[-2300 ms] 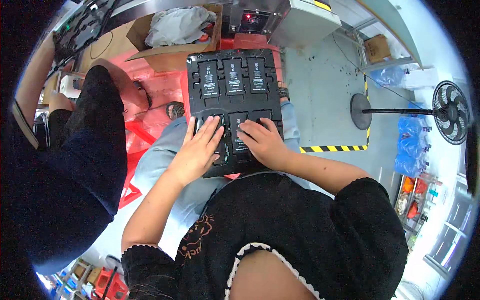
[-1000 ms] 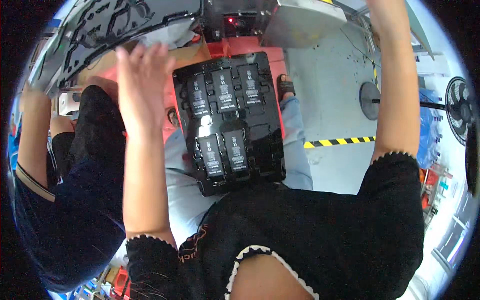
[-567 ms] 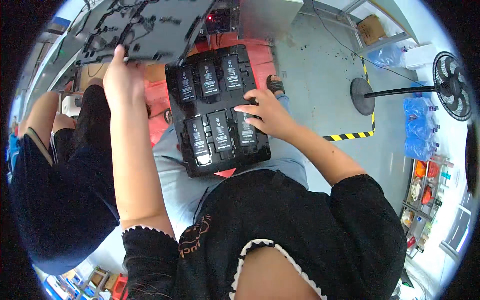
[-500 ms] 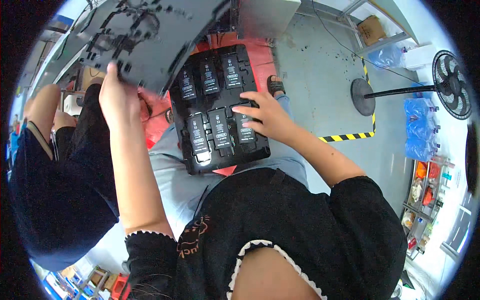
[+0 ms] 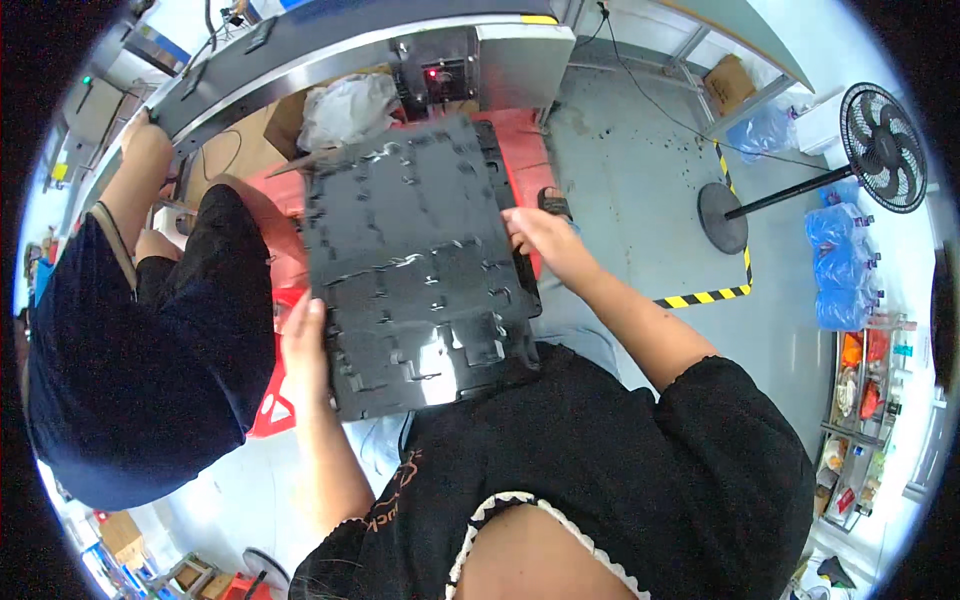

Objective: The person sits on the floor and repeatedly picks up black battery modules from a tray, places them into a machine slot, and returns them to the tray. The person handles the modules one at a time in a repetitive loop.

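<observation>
I'm holding a black moulded plastic tray (image 5: 415, 270) w/ both hands, out in front of my chest and over my lap. My left hand (image 5: 300, 345) is lying along the tray's left edge near its lower corner, fingers stretched up along the rim, thumb side tucked against the plastic; how far the fingers curl under I can't tell. Left forearm is coming up from the lower edge, almost vertical. My right hand (image 5: 540, 240) is closing on the right edge about halfway up, fingers wrapping onto the rim, wrist bent slightly, right forearm running down and to the right into my black sleeve.

The tray is lying face-up-ish, broad side toward the camera, its long axis running from near my body up and away, leaning a bit to the right at the far end. Far short edge is pointing toward the grey machine (image 5: 490, 65) w/ a small red light; near short edge is sitting just above my black top. Surface is showing rows of shallow rectangular pockets, glossy near the bottom. It's covering smth red (image 5: 515, 135) underneath, red showing past the top right corner.

To my left, 1 other person in dark blue (image 5: 130, 350) is standing close, an arm reaching up to the conveyor (image 5: 300, 50). On the right, a black pedestal fan (image 5: 880, 145) is standing on the grey floor (image 5: 640, 160) beside yellow-black tape (image 5: 705, 295).
</observation>
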`<act>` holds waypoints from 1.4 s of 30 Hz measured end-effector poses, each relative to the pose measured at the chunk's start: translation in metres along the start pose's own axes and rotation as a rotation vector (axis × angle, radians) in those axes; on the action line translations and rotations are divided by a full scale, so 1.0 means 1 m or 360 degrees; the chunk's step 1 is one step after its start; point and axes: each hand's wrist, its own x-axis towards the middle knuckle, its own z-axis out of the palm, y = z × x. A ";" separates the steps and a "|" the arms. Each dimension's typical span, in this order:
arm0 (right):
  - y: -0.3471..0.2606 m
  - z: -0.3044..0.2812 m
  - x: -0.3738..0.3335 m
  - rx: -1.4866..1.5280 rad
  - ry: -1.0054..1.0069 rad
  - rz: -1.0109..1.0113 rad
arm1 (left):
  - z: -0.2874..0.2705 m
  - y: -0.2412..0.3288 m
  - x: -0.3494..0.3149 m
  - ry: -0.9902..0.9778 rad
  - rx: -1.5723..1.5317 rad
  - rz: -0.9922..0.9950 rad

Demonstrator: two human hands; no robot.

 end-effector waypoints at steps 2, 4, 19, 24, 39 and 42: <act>0.008 0.005 0.007 0.0033 0.0195 -0.0030 | 0.026 -0.003 0.005 0.0007 0.0231 -0.0008; 0.018 0.012 0.019 0.0066 0.0372 -0.0065 | 0.039 -0.038 0.027 -0.0075 0.0163 0.0014; 0.087 0.028 0.020 0.0022 0.0463 0.0084 | 0.096 -0.105 0.064 0.0040 0.0398 0.0176; 0.102 0.015 0.005 -0.0100 0.0438 0.0192 | 0.102 -0.114 0.053 0.0089 0.0394 0.0293; -0.219 -0.073 0.256 -0.1022 0.0599 -0.1218 | 0.050 0.110 0.193 0.0184 0.0942 0.1421; -0.217 -0.096 0.359 -0.1895 0.0585 -0.1258 | 0.067 0.171 0.275 0.0150 0.1161 0.1734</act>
